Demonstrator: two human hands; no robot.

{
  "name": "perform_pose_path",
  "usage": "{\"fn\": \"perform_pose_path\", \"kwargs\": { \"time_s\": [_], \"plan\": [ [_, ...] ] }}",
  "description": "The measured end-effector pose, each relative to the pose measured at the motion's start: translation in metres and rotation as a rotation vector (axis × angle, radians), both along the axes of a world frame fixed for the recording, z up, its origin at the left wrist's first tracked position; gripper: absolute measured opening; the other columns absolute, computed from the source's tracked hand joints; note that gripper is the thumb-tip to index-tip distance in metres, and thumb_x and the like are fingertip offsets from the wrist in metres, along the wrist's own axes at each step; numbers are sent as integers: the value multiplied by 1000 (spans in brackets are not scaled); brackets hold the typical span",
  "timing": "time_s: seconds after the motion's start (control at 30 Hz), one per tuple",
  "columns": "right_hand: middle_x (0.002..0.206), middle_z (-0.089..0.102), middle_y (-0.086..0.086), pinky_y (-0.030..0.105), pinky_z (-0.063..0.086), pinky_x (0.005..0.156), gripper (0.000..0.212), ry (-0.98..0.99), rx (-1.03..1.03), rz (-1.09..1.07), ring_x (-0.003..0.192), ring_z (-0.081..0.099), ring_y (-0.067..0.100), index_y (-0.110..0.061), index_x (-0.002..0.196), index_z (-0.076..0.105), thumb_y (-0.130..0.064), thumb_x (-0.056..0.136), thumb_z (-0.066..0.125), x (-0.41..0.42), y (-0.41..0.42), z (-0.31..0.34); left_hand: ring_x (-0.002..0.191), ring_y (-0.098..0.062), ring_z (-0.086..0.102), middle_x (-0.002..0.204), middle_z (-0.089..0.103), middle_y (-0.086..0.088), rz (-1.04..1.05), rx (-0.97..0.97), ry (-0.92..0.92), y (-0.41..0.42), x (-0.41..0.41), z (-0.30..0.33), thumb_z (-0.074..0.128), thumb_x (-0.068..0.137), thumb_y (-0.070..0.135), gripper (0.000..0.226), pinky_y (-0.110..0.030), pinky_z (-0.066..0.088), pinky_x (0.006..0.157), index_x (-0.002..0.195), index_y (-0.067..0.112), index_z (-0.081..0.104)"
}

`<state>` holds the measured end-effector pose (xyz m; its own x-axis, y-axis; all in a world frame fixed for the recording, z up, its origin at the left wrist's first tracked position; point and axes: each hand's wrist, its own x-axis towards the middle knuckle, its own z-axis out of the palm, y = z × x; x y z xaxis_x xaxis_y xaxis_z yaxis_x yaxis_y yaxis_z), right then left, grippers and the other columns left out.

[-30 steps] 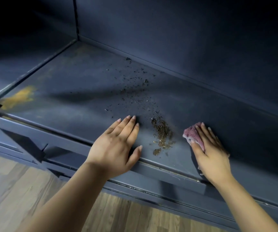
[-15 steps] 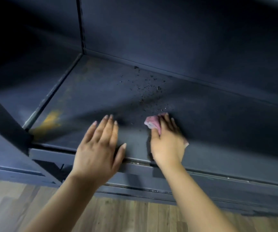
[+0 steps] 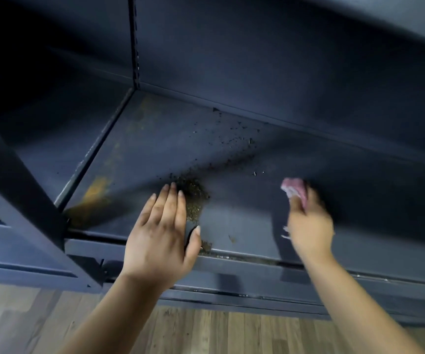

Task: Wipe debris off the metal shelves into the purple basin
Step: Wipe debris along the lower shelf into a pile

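Observation:
A dark blue metal shelf (image 3: 244,221) fills the view. A pile of brown debris (image 3: 193,198) lies on it right beside the fingers of my left hand (image 3: 163,231), which rests flat with straight fingers near the shelf's front edge. More dark specks (image 3: 232,139) are scattered toward the back wall, and a few crumbs (image 3: 206,246) sit at the front lip. My right hand (image 3: 308,223), blurred by motion, presses a pink cloth (image 3: 294,190) on the shelf to the right of the pile. No purple basin is in view.
An orange rust stain (image 3: 96,192) marks the shelf's left front corner. A dark upright post (image 3: 14,187) stands at the left, with another shelf bay (image 3: 60,149) beyond it. The back panel (image 3: 283,72) rises behind. Wooden floor (image 3: 206,333) lies below the shelf front.
My right hand with the cloth swept left toward my left hand, then pulled back to the right. The debris now lies piled against my left hand's fingers. The camera tilted.

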<state>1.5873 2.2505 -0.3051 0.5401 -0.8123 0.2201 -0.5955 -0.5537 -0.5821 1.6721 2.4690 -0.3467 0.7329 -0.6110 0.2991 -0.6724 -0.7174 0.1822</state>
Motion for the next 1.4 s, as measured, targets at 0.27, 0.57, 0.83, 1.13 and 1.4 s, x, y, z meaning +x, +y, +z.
{"fn": "perform_pose_path", "kwargs": {
  "time_s": [0.27, 0.57, 0.83, 1.13, 1.4],
  "plan": [
    [148, 38, -3, 39, 27, 105, 48, 273, -104, 28, 135, 34, 19, -22, 138, 41, -31, 93, 29, 38, 8, -7, 126, -40, 49, 133, 50, -29, 11, 24, -2, 2, 1, 3, 9, 100, 42, 76, -39, 17, 111, 127, -14, 51],
    [134, 57, 1, 30, 36, 102, 48, 132, -210, 430, 124, 53, 14, -14, 128, 58, -31, 88, 37, 77, 89, -6, 130, -38, 45, 137, 47, -27, 11, 51, -39, 3, -1, 1, 22, 96, 42, 68, -38, 14, 113, 131, -11, 48],
    [117, 63, 10, 43, 52, 80, 39, 54, 38, 254, 95, 63, 35, -23, 127, 52, -37, 92, 43, 36, -35, 6, 138, -27, 28, 144, 40, -22, -2, -4, -118, -7, -12, 11, 16, 100, 39, 63, -39, 13, 115, 136, -7, 39],
    [117, 59, -1, 45, 45, 92, 45, 288, -47, 104, 87, 66, 34, -31, 115, 47, -51, 81, 27, 53, -122, 0, 126, -29, 52, 134, 55, -18, -276, 53, -84, -72, -19, 8, 36, 89, 45, 63, -36, 26, 108, 126, 1, 60],
    [140, 50, -3, 19, 32, 93, 40, 260, -52, 562, 128, 46, 20, -24, 137, 46, -29, 98, 48, 116, -58, 8, 126, -26, 52, 134, 56, -15, -263, 51, -84, -70, -19, 9, 36, 88, 46, 63, -36, 31, 112, 126, 2, 60]
  ]
}}
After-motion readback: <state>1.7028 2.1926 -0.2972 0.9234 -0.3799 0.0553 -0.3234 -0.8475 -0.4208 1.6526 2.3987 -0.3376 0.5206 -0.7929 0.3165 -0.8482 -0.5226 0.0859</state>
